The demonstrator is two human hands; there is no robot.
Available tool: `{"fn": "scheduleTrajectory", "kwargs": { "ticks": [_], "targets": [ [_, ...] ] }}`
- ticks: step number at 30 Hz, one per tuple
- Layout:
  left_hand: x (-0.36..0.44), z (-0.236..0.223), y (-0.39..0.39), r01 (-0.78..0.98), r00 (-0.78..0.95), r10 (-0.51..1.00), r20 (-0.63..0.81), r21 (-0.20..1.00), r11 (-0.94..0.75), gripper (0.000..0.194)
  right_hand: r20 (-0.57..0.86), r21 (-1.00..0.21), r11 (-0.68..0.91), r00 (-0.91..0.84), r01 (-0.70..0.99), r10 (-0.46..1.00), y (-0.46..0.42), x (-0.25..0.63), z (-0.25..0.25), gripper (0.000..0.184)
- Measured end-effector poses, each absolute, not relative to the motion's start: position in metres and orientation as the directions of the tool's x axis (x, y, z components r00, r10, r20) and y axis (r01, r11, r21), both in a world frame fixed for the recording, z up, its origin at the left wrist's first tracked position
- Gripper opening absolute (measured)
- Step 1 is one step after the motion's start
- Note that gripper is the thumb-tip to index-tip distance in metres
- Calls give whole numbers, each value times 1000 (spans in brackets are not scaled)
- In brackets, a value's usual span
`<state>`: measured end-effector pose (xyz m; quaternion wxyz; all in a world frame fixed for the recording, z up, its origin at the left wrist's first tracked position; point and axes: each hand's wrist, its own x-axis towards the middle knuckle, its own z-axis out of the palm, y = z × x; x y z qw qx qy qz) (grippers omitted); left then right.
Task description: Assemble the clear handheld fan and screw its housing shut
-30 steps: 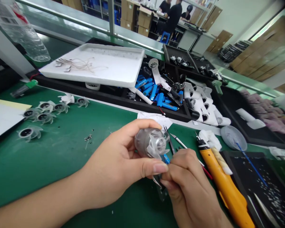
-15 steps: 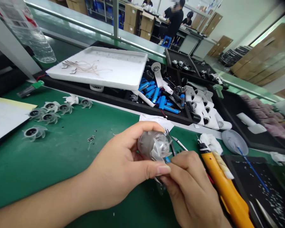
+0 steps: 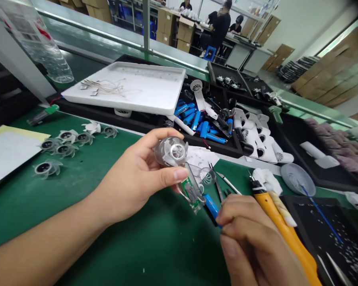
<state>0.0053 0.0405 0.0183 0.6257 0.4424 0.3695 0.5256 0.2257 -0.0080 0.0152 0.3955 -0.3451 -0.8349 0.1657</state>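
While a transparent fan housing (image 3: 160,153) is being gripped above the green surface (image 3: 122,250) between the thumb and fingers of the left hand (image 3: 134,171), its bladed impeller (image 3: 176,151) is being exposed at one end. A green circuit board (image 3: 194,204) is being shown below the thumb. The fingers of the right hand (image 3: 256,234) are being bunched together beside a blue battery cell (image 3: 211,205), but whether anything is being pinched cannot be told. Farther out, a yellow electric screwdriver (image 3: 273,212) and loose impellers (image 3: 53,168) are being borne by the surface.
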Motion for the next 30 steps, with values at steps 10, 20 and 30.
{"fn": "scheduleTrajectory", "kwargs": {
  "ticks": [10,20,30],
  "targets": [
    [10,15,37,-360,298,954,-31,922,143,43,511,-598,640,-386,482,768,-9,223,14,23],
    [16,13,36,-340,352,924,-153,898,278,48,337,-547,669,-599,503,726,-6,224,9,11],
    [23,10,33,-216,393,878,-273,901,377,51,348,-379,707,-616,597,707,-6,216,5,27]
  ]
}}
